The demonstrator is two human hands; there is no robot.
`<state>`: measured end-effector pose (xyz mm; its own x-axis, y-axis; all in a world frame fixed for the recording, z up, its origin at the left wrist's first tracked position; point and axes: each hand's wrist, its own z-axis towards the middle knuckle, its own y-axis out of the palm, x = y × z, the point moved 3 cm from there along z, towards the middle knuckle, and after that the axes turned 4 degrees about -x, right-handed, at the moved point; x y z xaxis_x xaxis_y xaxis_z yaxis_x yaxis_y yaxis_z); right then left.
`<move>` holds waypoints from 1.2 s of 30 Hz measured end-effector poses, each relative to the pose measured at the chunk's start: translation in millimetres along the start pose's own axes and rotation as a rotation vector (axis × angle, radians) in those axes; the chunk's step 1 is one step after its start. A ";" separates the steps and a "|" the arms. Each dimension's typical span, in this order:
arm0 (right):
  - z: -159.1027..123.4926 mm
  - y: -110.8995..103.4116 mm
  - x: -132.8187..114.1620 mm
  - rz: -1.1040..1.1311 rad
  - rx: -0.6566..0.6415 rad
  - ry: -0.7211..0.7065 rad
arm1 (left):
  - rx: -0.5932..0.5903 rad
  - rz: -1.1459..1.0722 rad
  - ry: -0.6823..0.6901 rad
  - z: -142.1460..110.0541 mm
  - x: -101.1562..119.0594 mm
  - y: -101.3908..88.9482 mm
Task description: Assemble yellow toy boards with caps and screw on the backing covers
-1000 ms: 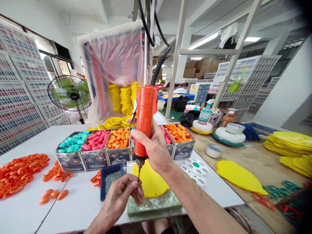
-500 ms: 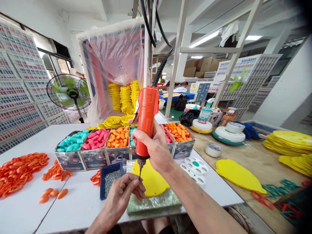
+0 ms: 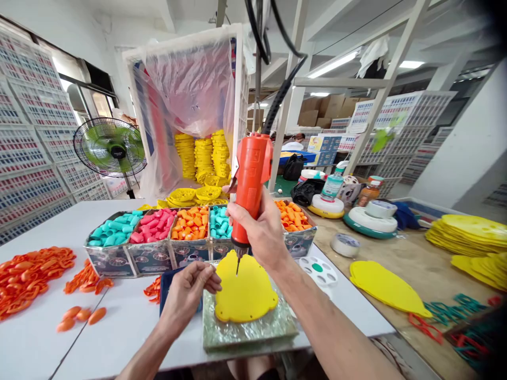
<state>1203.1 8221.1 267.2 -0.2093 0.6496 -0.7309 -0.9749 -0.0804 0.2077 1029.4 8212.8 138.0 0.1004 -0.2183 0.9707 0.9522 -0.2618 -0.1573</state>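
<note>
My right hand (image 3: pixel 263 227) is wrapped round a red electric screwdriver (image 3: pixel 250 182), which hangs from a black cable with its bit pointing down. Below the bit lies a yellow plastic plate (image 3: pixel 245 295) with small holes along its edge, flat on a plastic-wrapped green pad (image 3: pixel 253 335). My left hand (image 3: pixel 192 287) is closed, thumb against fingertips, at the plate's left edge. Whatever is in those fingers is too small or hidden to make out. Behind that hand, a dark blue tray (image 3: pixel 165 290) is mostly covered; its contents are hidden.
A row of boxes (image 3: pixel 154 258) behind the pad holds turquoise, pink and orange parts. Orange pieces (image 3: pixel 34 277) lie in heaps at left. At right are white discs with holes (image 3: pixel 317 268), yellow plates (image 3: pixel 386 287) and a tape roll (image 3: pixel 345 244). A fan (image 3: pixel 114 150) stands behind the table.
The screwdriver has shifted right and its bit has come away from my left fingers. My left hand has moved left and up, off the plate's middle and over the blue tray's side.
</note>
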 end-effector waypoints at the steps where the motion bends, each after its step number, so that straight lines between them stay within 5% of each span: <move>1: 3.7 -4.6 2.7 -0.051 0.024 -0.022 | 0.014 0.064 0.016 7.3 0.1 -1.8; 8: 24.5 -24.5 37.5 -0.301 0.196 -0.087 | 0.044 0.324 0.061 45.3 -9.9 3.5; 20: 25.2 -25.1 71.1 -0.372 0.252 -0.113 | -0.249 0.326 -0.019 64.9 -31.3 25.0; 36: 20.7 -26.8 86.7 -0.365 0.250 -0.078 | -0.210 0.309 -0.042 66.2 -39.2 25.9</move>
<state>1212.7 8295.2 211.7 0.1603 0.6576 -0.7361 -0.9336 0.3431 0.1033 1069.2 8276.8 107.8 0.3894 -0.2799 0.8775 0.7959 -0.3774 -0.4735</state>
